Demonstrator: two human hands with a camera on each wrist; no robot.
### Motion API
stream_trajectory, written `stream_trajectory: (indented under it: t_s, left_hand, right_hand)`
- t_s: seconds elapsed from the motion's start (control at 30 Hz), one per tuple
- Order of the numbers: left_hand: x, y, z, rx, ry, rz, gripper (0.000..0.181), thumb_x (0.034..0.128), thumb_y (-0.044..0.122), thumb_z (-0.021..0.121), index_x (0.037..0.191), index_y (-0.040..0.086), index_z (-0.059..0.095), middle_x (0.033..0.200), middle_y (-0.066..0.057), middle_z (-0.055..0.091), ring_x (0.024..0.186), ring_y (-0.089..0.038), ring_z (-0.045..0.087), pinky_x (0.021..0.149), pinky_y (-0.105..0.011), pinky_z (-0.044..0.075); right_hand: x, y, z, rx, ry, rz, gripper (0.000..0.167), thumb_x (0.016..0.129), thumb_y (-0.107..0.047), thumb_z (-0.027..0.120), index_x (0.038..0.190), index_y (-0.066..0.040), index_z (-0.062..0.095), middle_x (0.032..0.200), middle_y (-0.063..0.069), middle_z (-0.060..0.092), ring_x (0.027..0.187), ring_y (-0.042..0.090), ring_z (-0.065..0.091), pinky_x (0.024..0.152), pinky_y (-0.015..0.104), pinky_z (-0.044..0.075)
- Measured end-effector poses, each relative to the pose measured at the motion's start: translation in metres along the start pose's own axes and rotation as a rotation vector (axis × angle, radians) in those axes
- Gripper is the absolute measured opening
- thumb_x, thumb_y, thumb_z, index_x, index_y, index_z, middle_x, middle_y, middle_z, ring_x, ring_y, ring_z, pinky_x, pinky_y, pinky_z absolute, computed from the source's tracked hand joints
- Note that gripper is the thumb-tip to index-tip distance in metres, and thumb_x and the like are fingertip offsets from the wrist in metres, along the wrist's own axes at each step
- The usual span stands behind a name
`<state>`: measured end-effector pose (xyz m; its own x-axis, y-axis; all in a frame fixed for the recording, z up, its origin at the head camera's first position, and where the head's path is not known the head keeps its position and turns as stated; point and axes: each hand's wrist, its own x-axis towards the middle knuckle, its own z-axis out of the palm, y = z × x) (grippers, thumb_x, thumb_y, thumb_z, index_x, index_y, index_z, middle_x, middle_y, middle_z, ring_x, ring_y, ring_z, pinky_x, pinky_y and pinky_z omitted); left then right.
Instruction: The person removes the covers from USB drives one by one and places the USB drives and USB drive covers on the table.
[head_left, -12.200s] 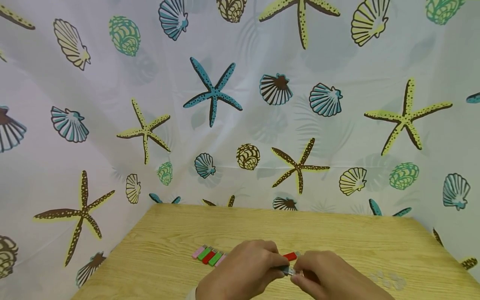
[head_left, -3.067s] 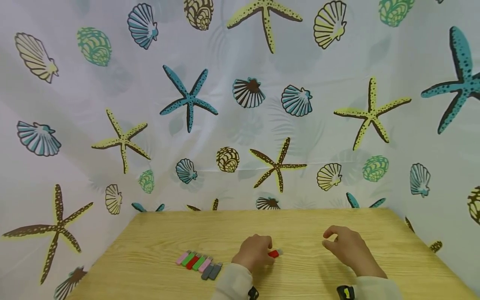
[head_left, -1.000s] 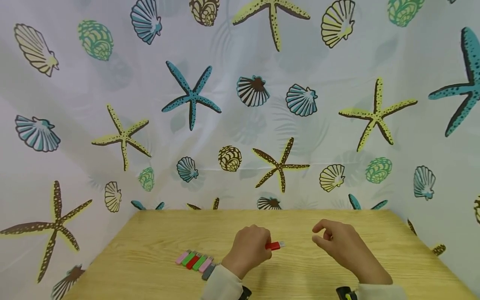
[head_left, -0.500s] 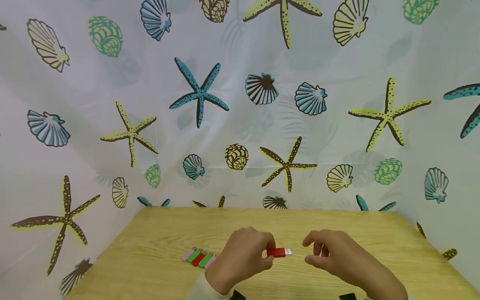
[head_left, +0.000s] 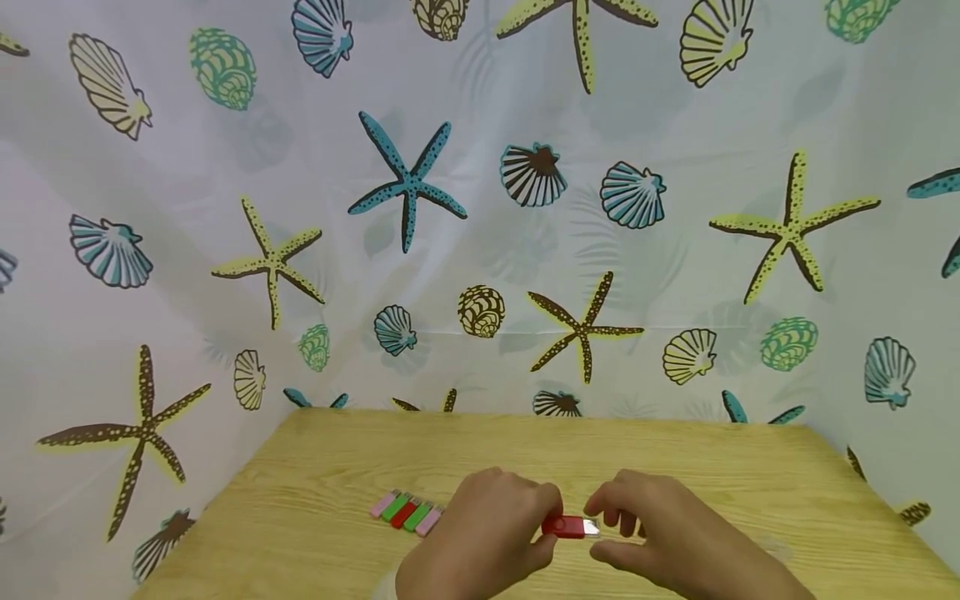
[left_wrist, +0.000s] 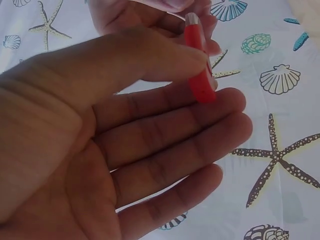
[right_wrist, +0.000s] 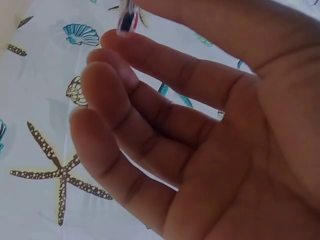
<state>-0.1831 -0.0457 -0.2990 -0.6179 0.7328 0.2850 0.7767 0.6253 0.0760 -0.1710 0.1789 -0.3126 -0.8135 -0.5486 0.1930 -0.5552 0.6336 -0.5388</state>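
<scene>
My left hand [head_left: 487, 529] pinches a red USB stick [head_left: 566, 527] above the table, with its metal plug pointing right. In the left wrist view, the thumb presses the red body [left_wrist: 197, 65] against the fingers, the other fingers lying nearly straight. My right hand [head_left: 652, 529] is just right of the plug, thumb and index finger spread around its end, with the rest loosely bent. From the right wrist, the plug end [right_wrist: 127, 21] shows near the index fingertip; whether they touch is unclear. A row of pink, green and red USB sticks [head_left: 407, 512] lies left of my left hand.
The wood-grain table [head_left: 315, 467] extends behind and to both sides of the hands. Faint clear pieces [head_left: 776, 547] lie at the right, partly behind my right forearm. A curtain [head_left: 480, 250] printed with shells and starfish encloses the back and sides.
Earlier the left hand held a grey USB stick, later seen lying beside the row. It has since lifted the red stick from the table, and the hands have drawn closer together.
</scene>
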Motion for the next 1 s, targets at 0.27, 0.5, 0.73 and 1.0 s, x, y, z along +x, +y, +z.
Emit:
stream_trajectory:
  t_s: [0.27,0.5,0.73,1.0]
  left_hand:
    - [-0.005,0.003,-0.002,0.016,0.054,0.057,0.008,0.0819,0.021,0.076,0.081,0.018,0.068,0.064,0.016,0.060,0.048,0.005,0.036,0.053,-0.015,0.033]
    - [-0.007,0.004,-0.003,0.000,0.053,0.059,0.009,0.0820,0.021,0.076,0.083,0.019,0.067,0.067,0.015,0.059,0.051,0.003,0.038,0.050,-0.013,0.032]
    - [-0.008,0.005,-0.005,-0.050,0.038,0.051,0.019,0.0838,0.029,0.076,0.098,0.019,0.069,0.082,0.014,0.061,0.064,0.005,0.046,0.057,-0.012,0.038]
    - [-0.006,0.006,-0.003,-0.090,0.032,0.075,0.009,0.0853,0.029,0.075,0.090,0.022,0.072,0.077,0.016,0.056,0.067,0.008,0.045,0.058,-0.010,0.037]
  right_hand:
    - [0.000,-0.008,0.001,0.021,0.002,-0.001,0.012,0.087,-0.028,0.072,0.094,-0.020,0.070,0.082,-0.017,0.058,0.069,0.000,0.052,0.061,0.022,0.049]
    - [-0.001,-0.010,0.000,0.002,-0.002,-0.015,0.007,0.087,-0.026,0.072,0.092,-0.022,0.069,0.080,-0.019,0.057,0.068,-0.001,0.052,0.062,0.022,0.050]
    - [-0.001,-0.013,0.002,-0.022,0.027,-0.094,0.005,0.089,-0.025,0.071,0.092,-0.023,0.069,0.083,-0.020,0.057,0.071,-0.002,0.052,0.063,0.022,0.050]
    - [-0.002,-0.014,0.005,-0.042,0.054,-0.187,0.003,0.089,-0.020,0.071,0.091,-0.022,0.069,0.083,-0.021,0.056,0.070,-0.004,0.051,0.061,0.020,0.048]
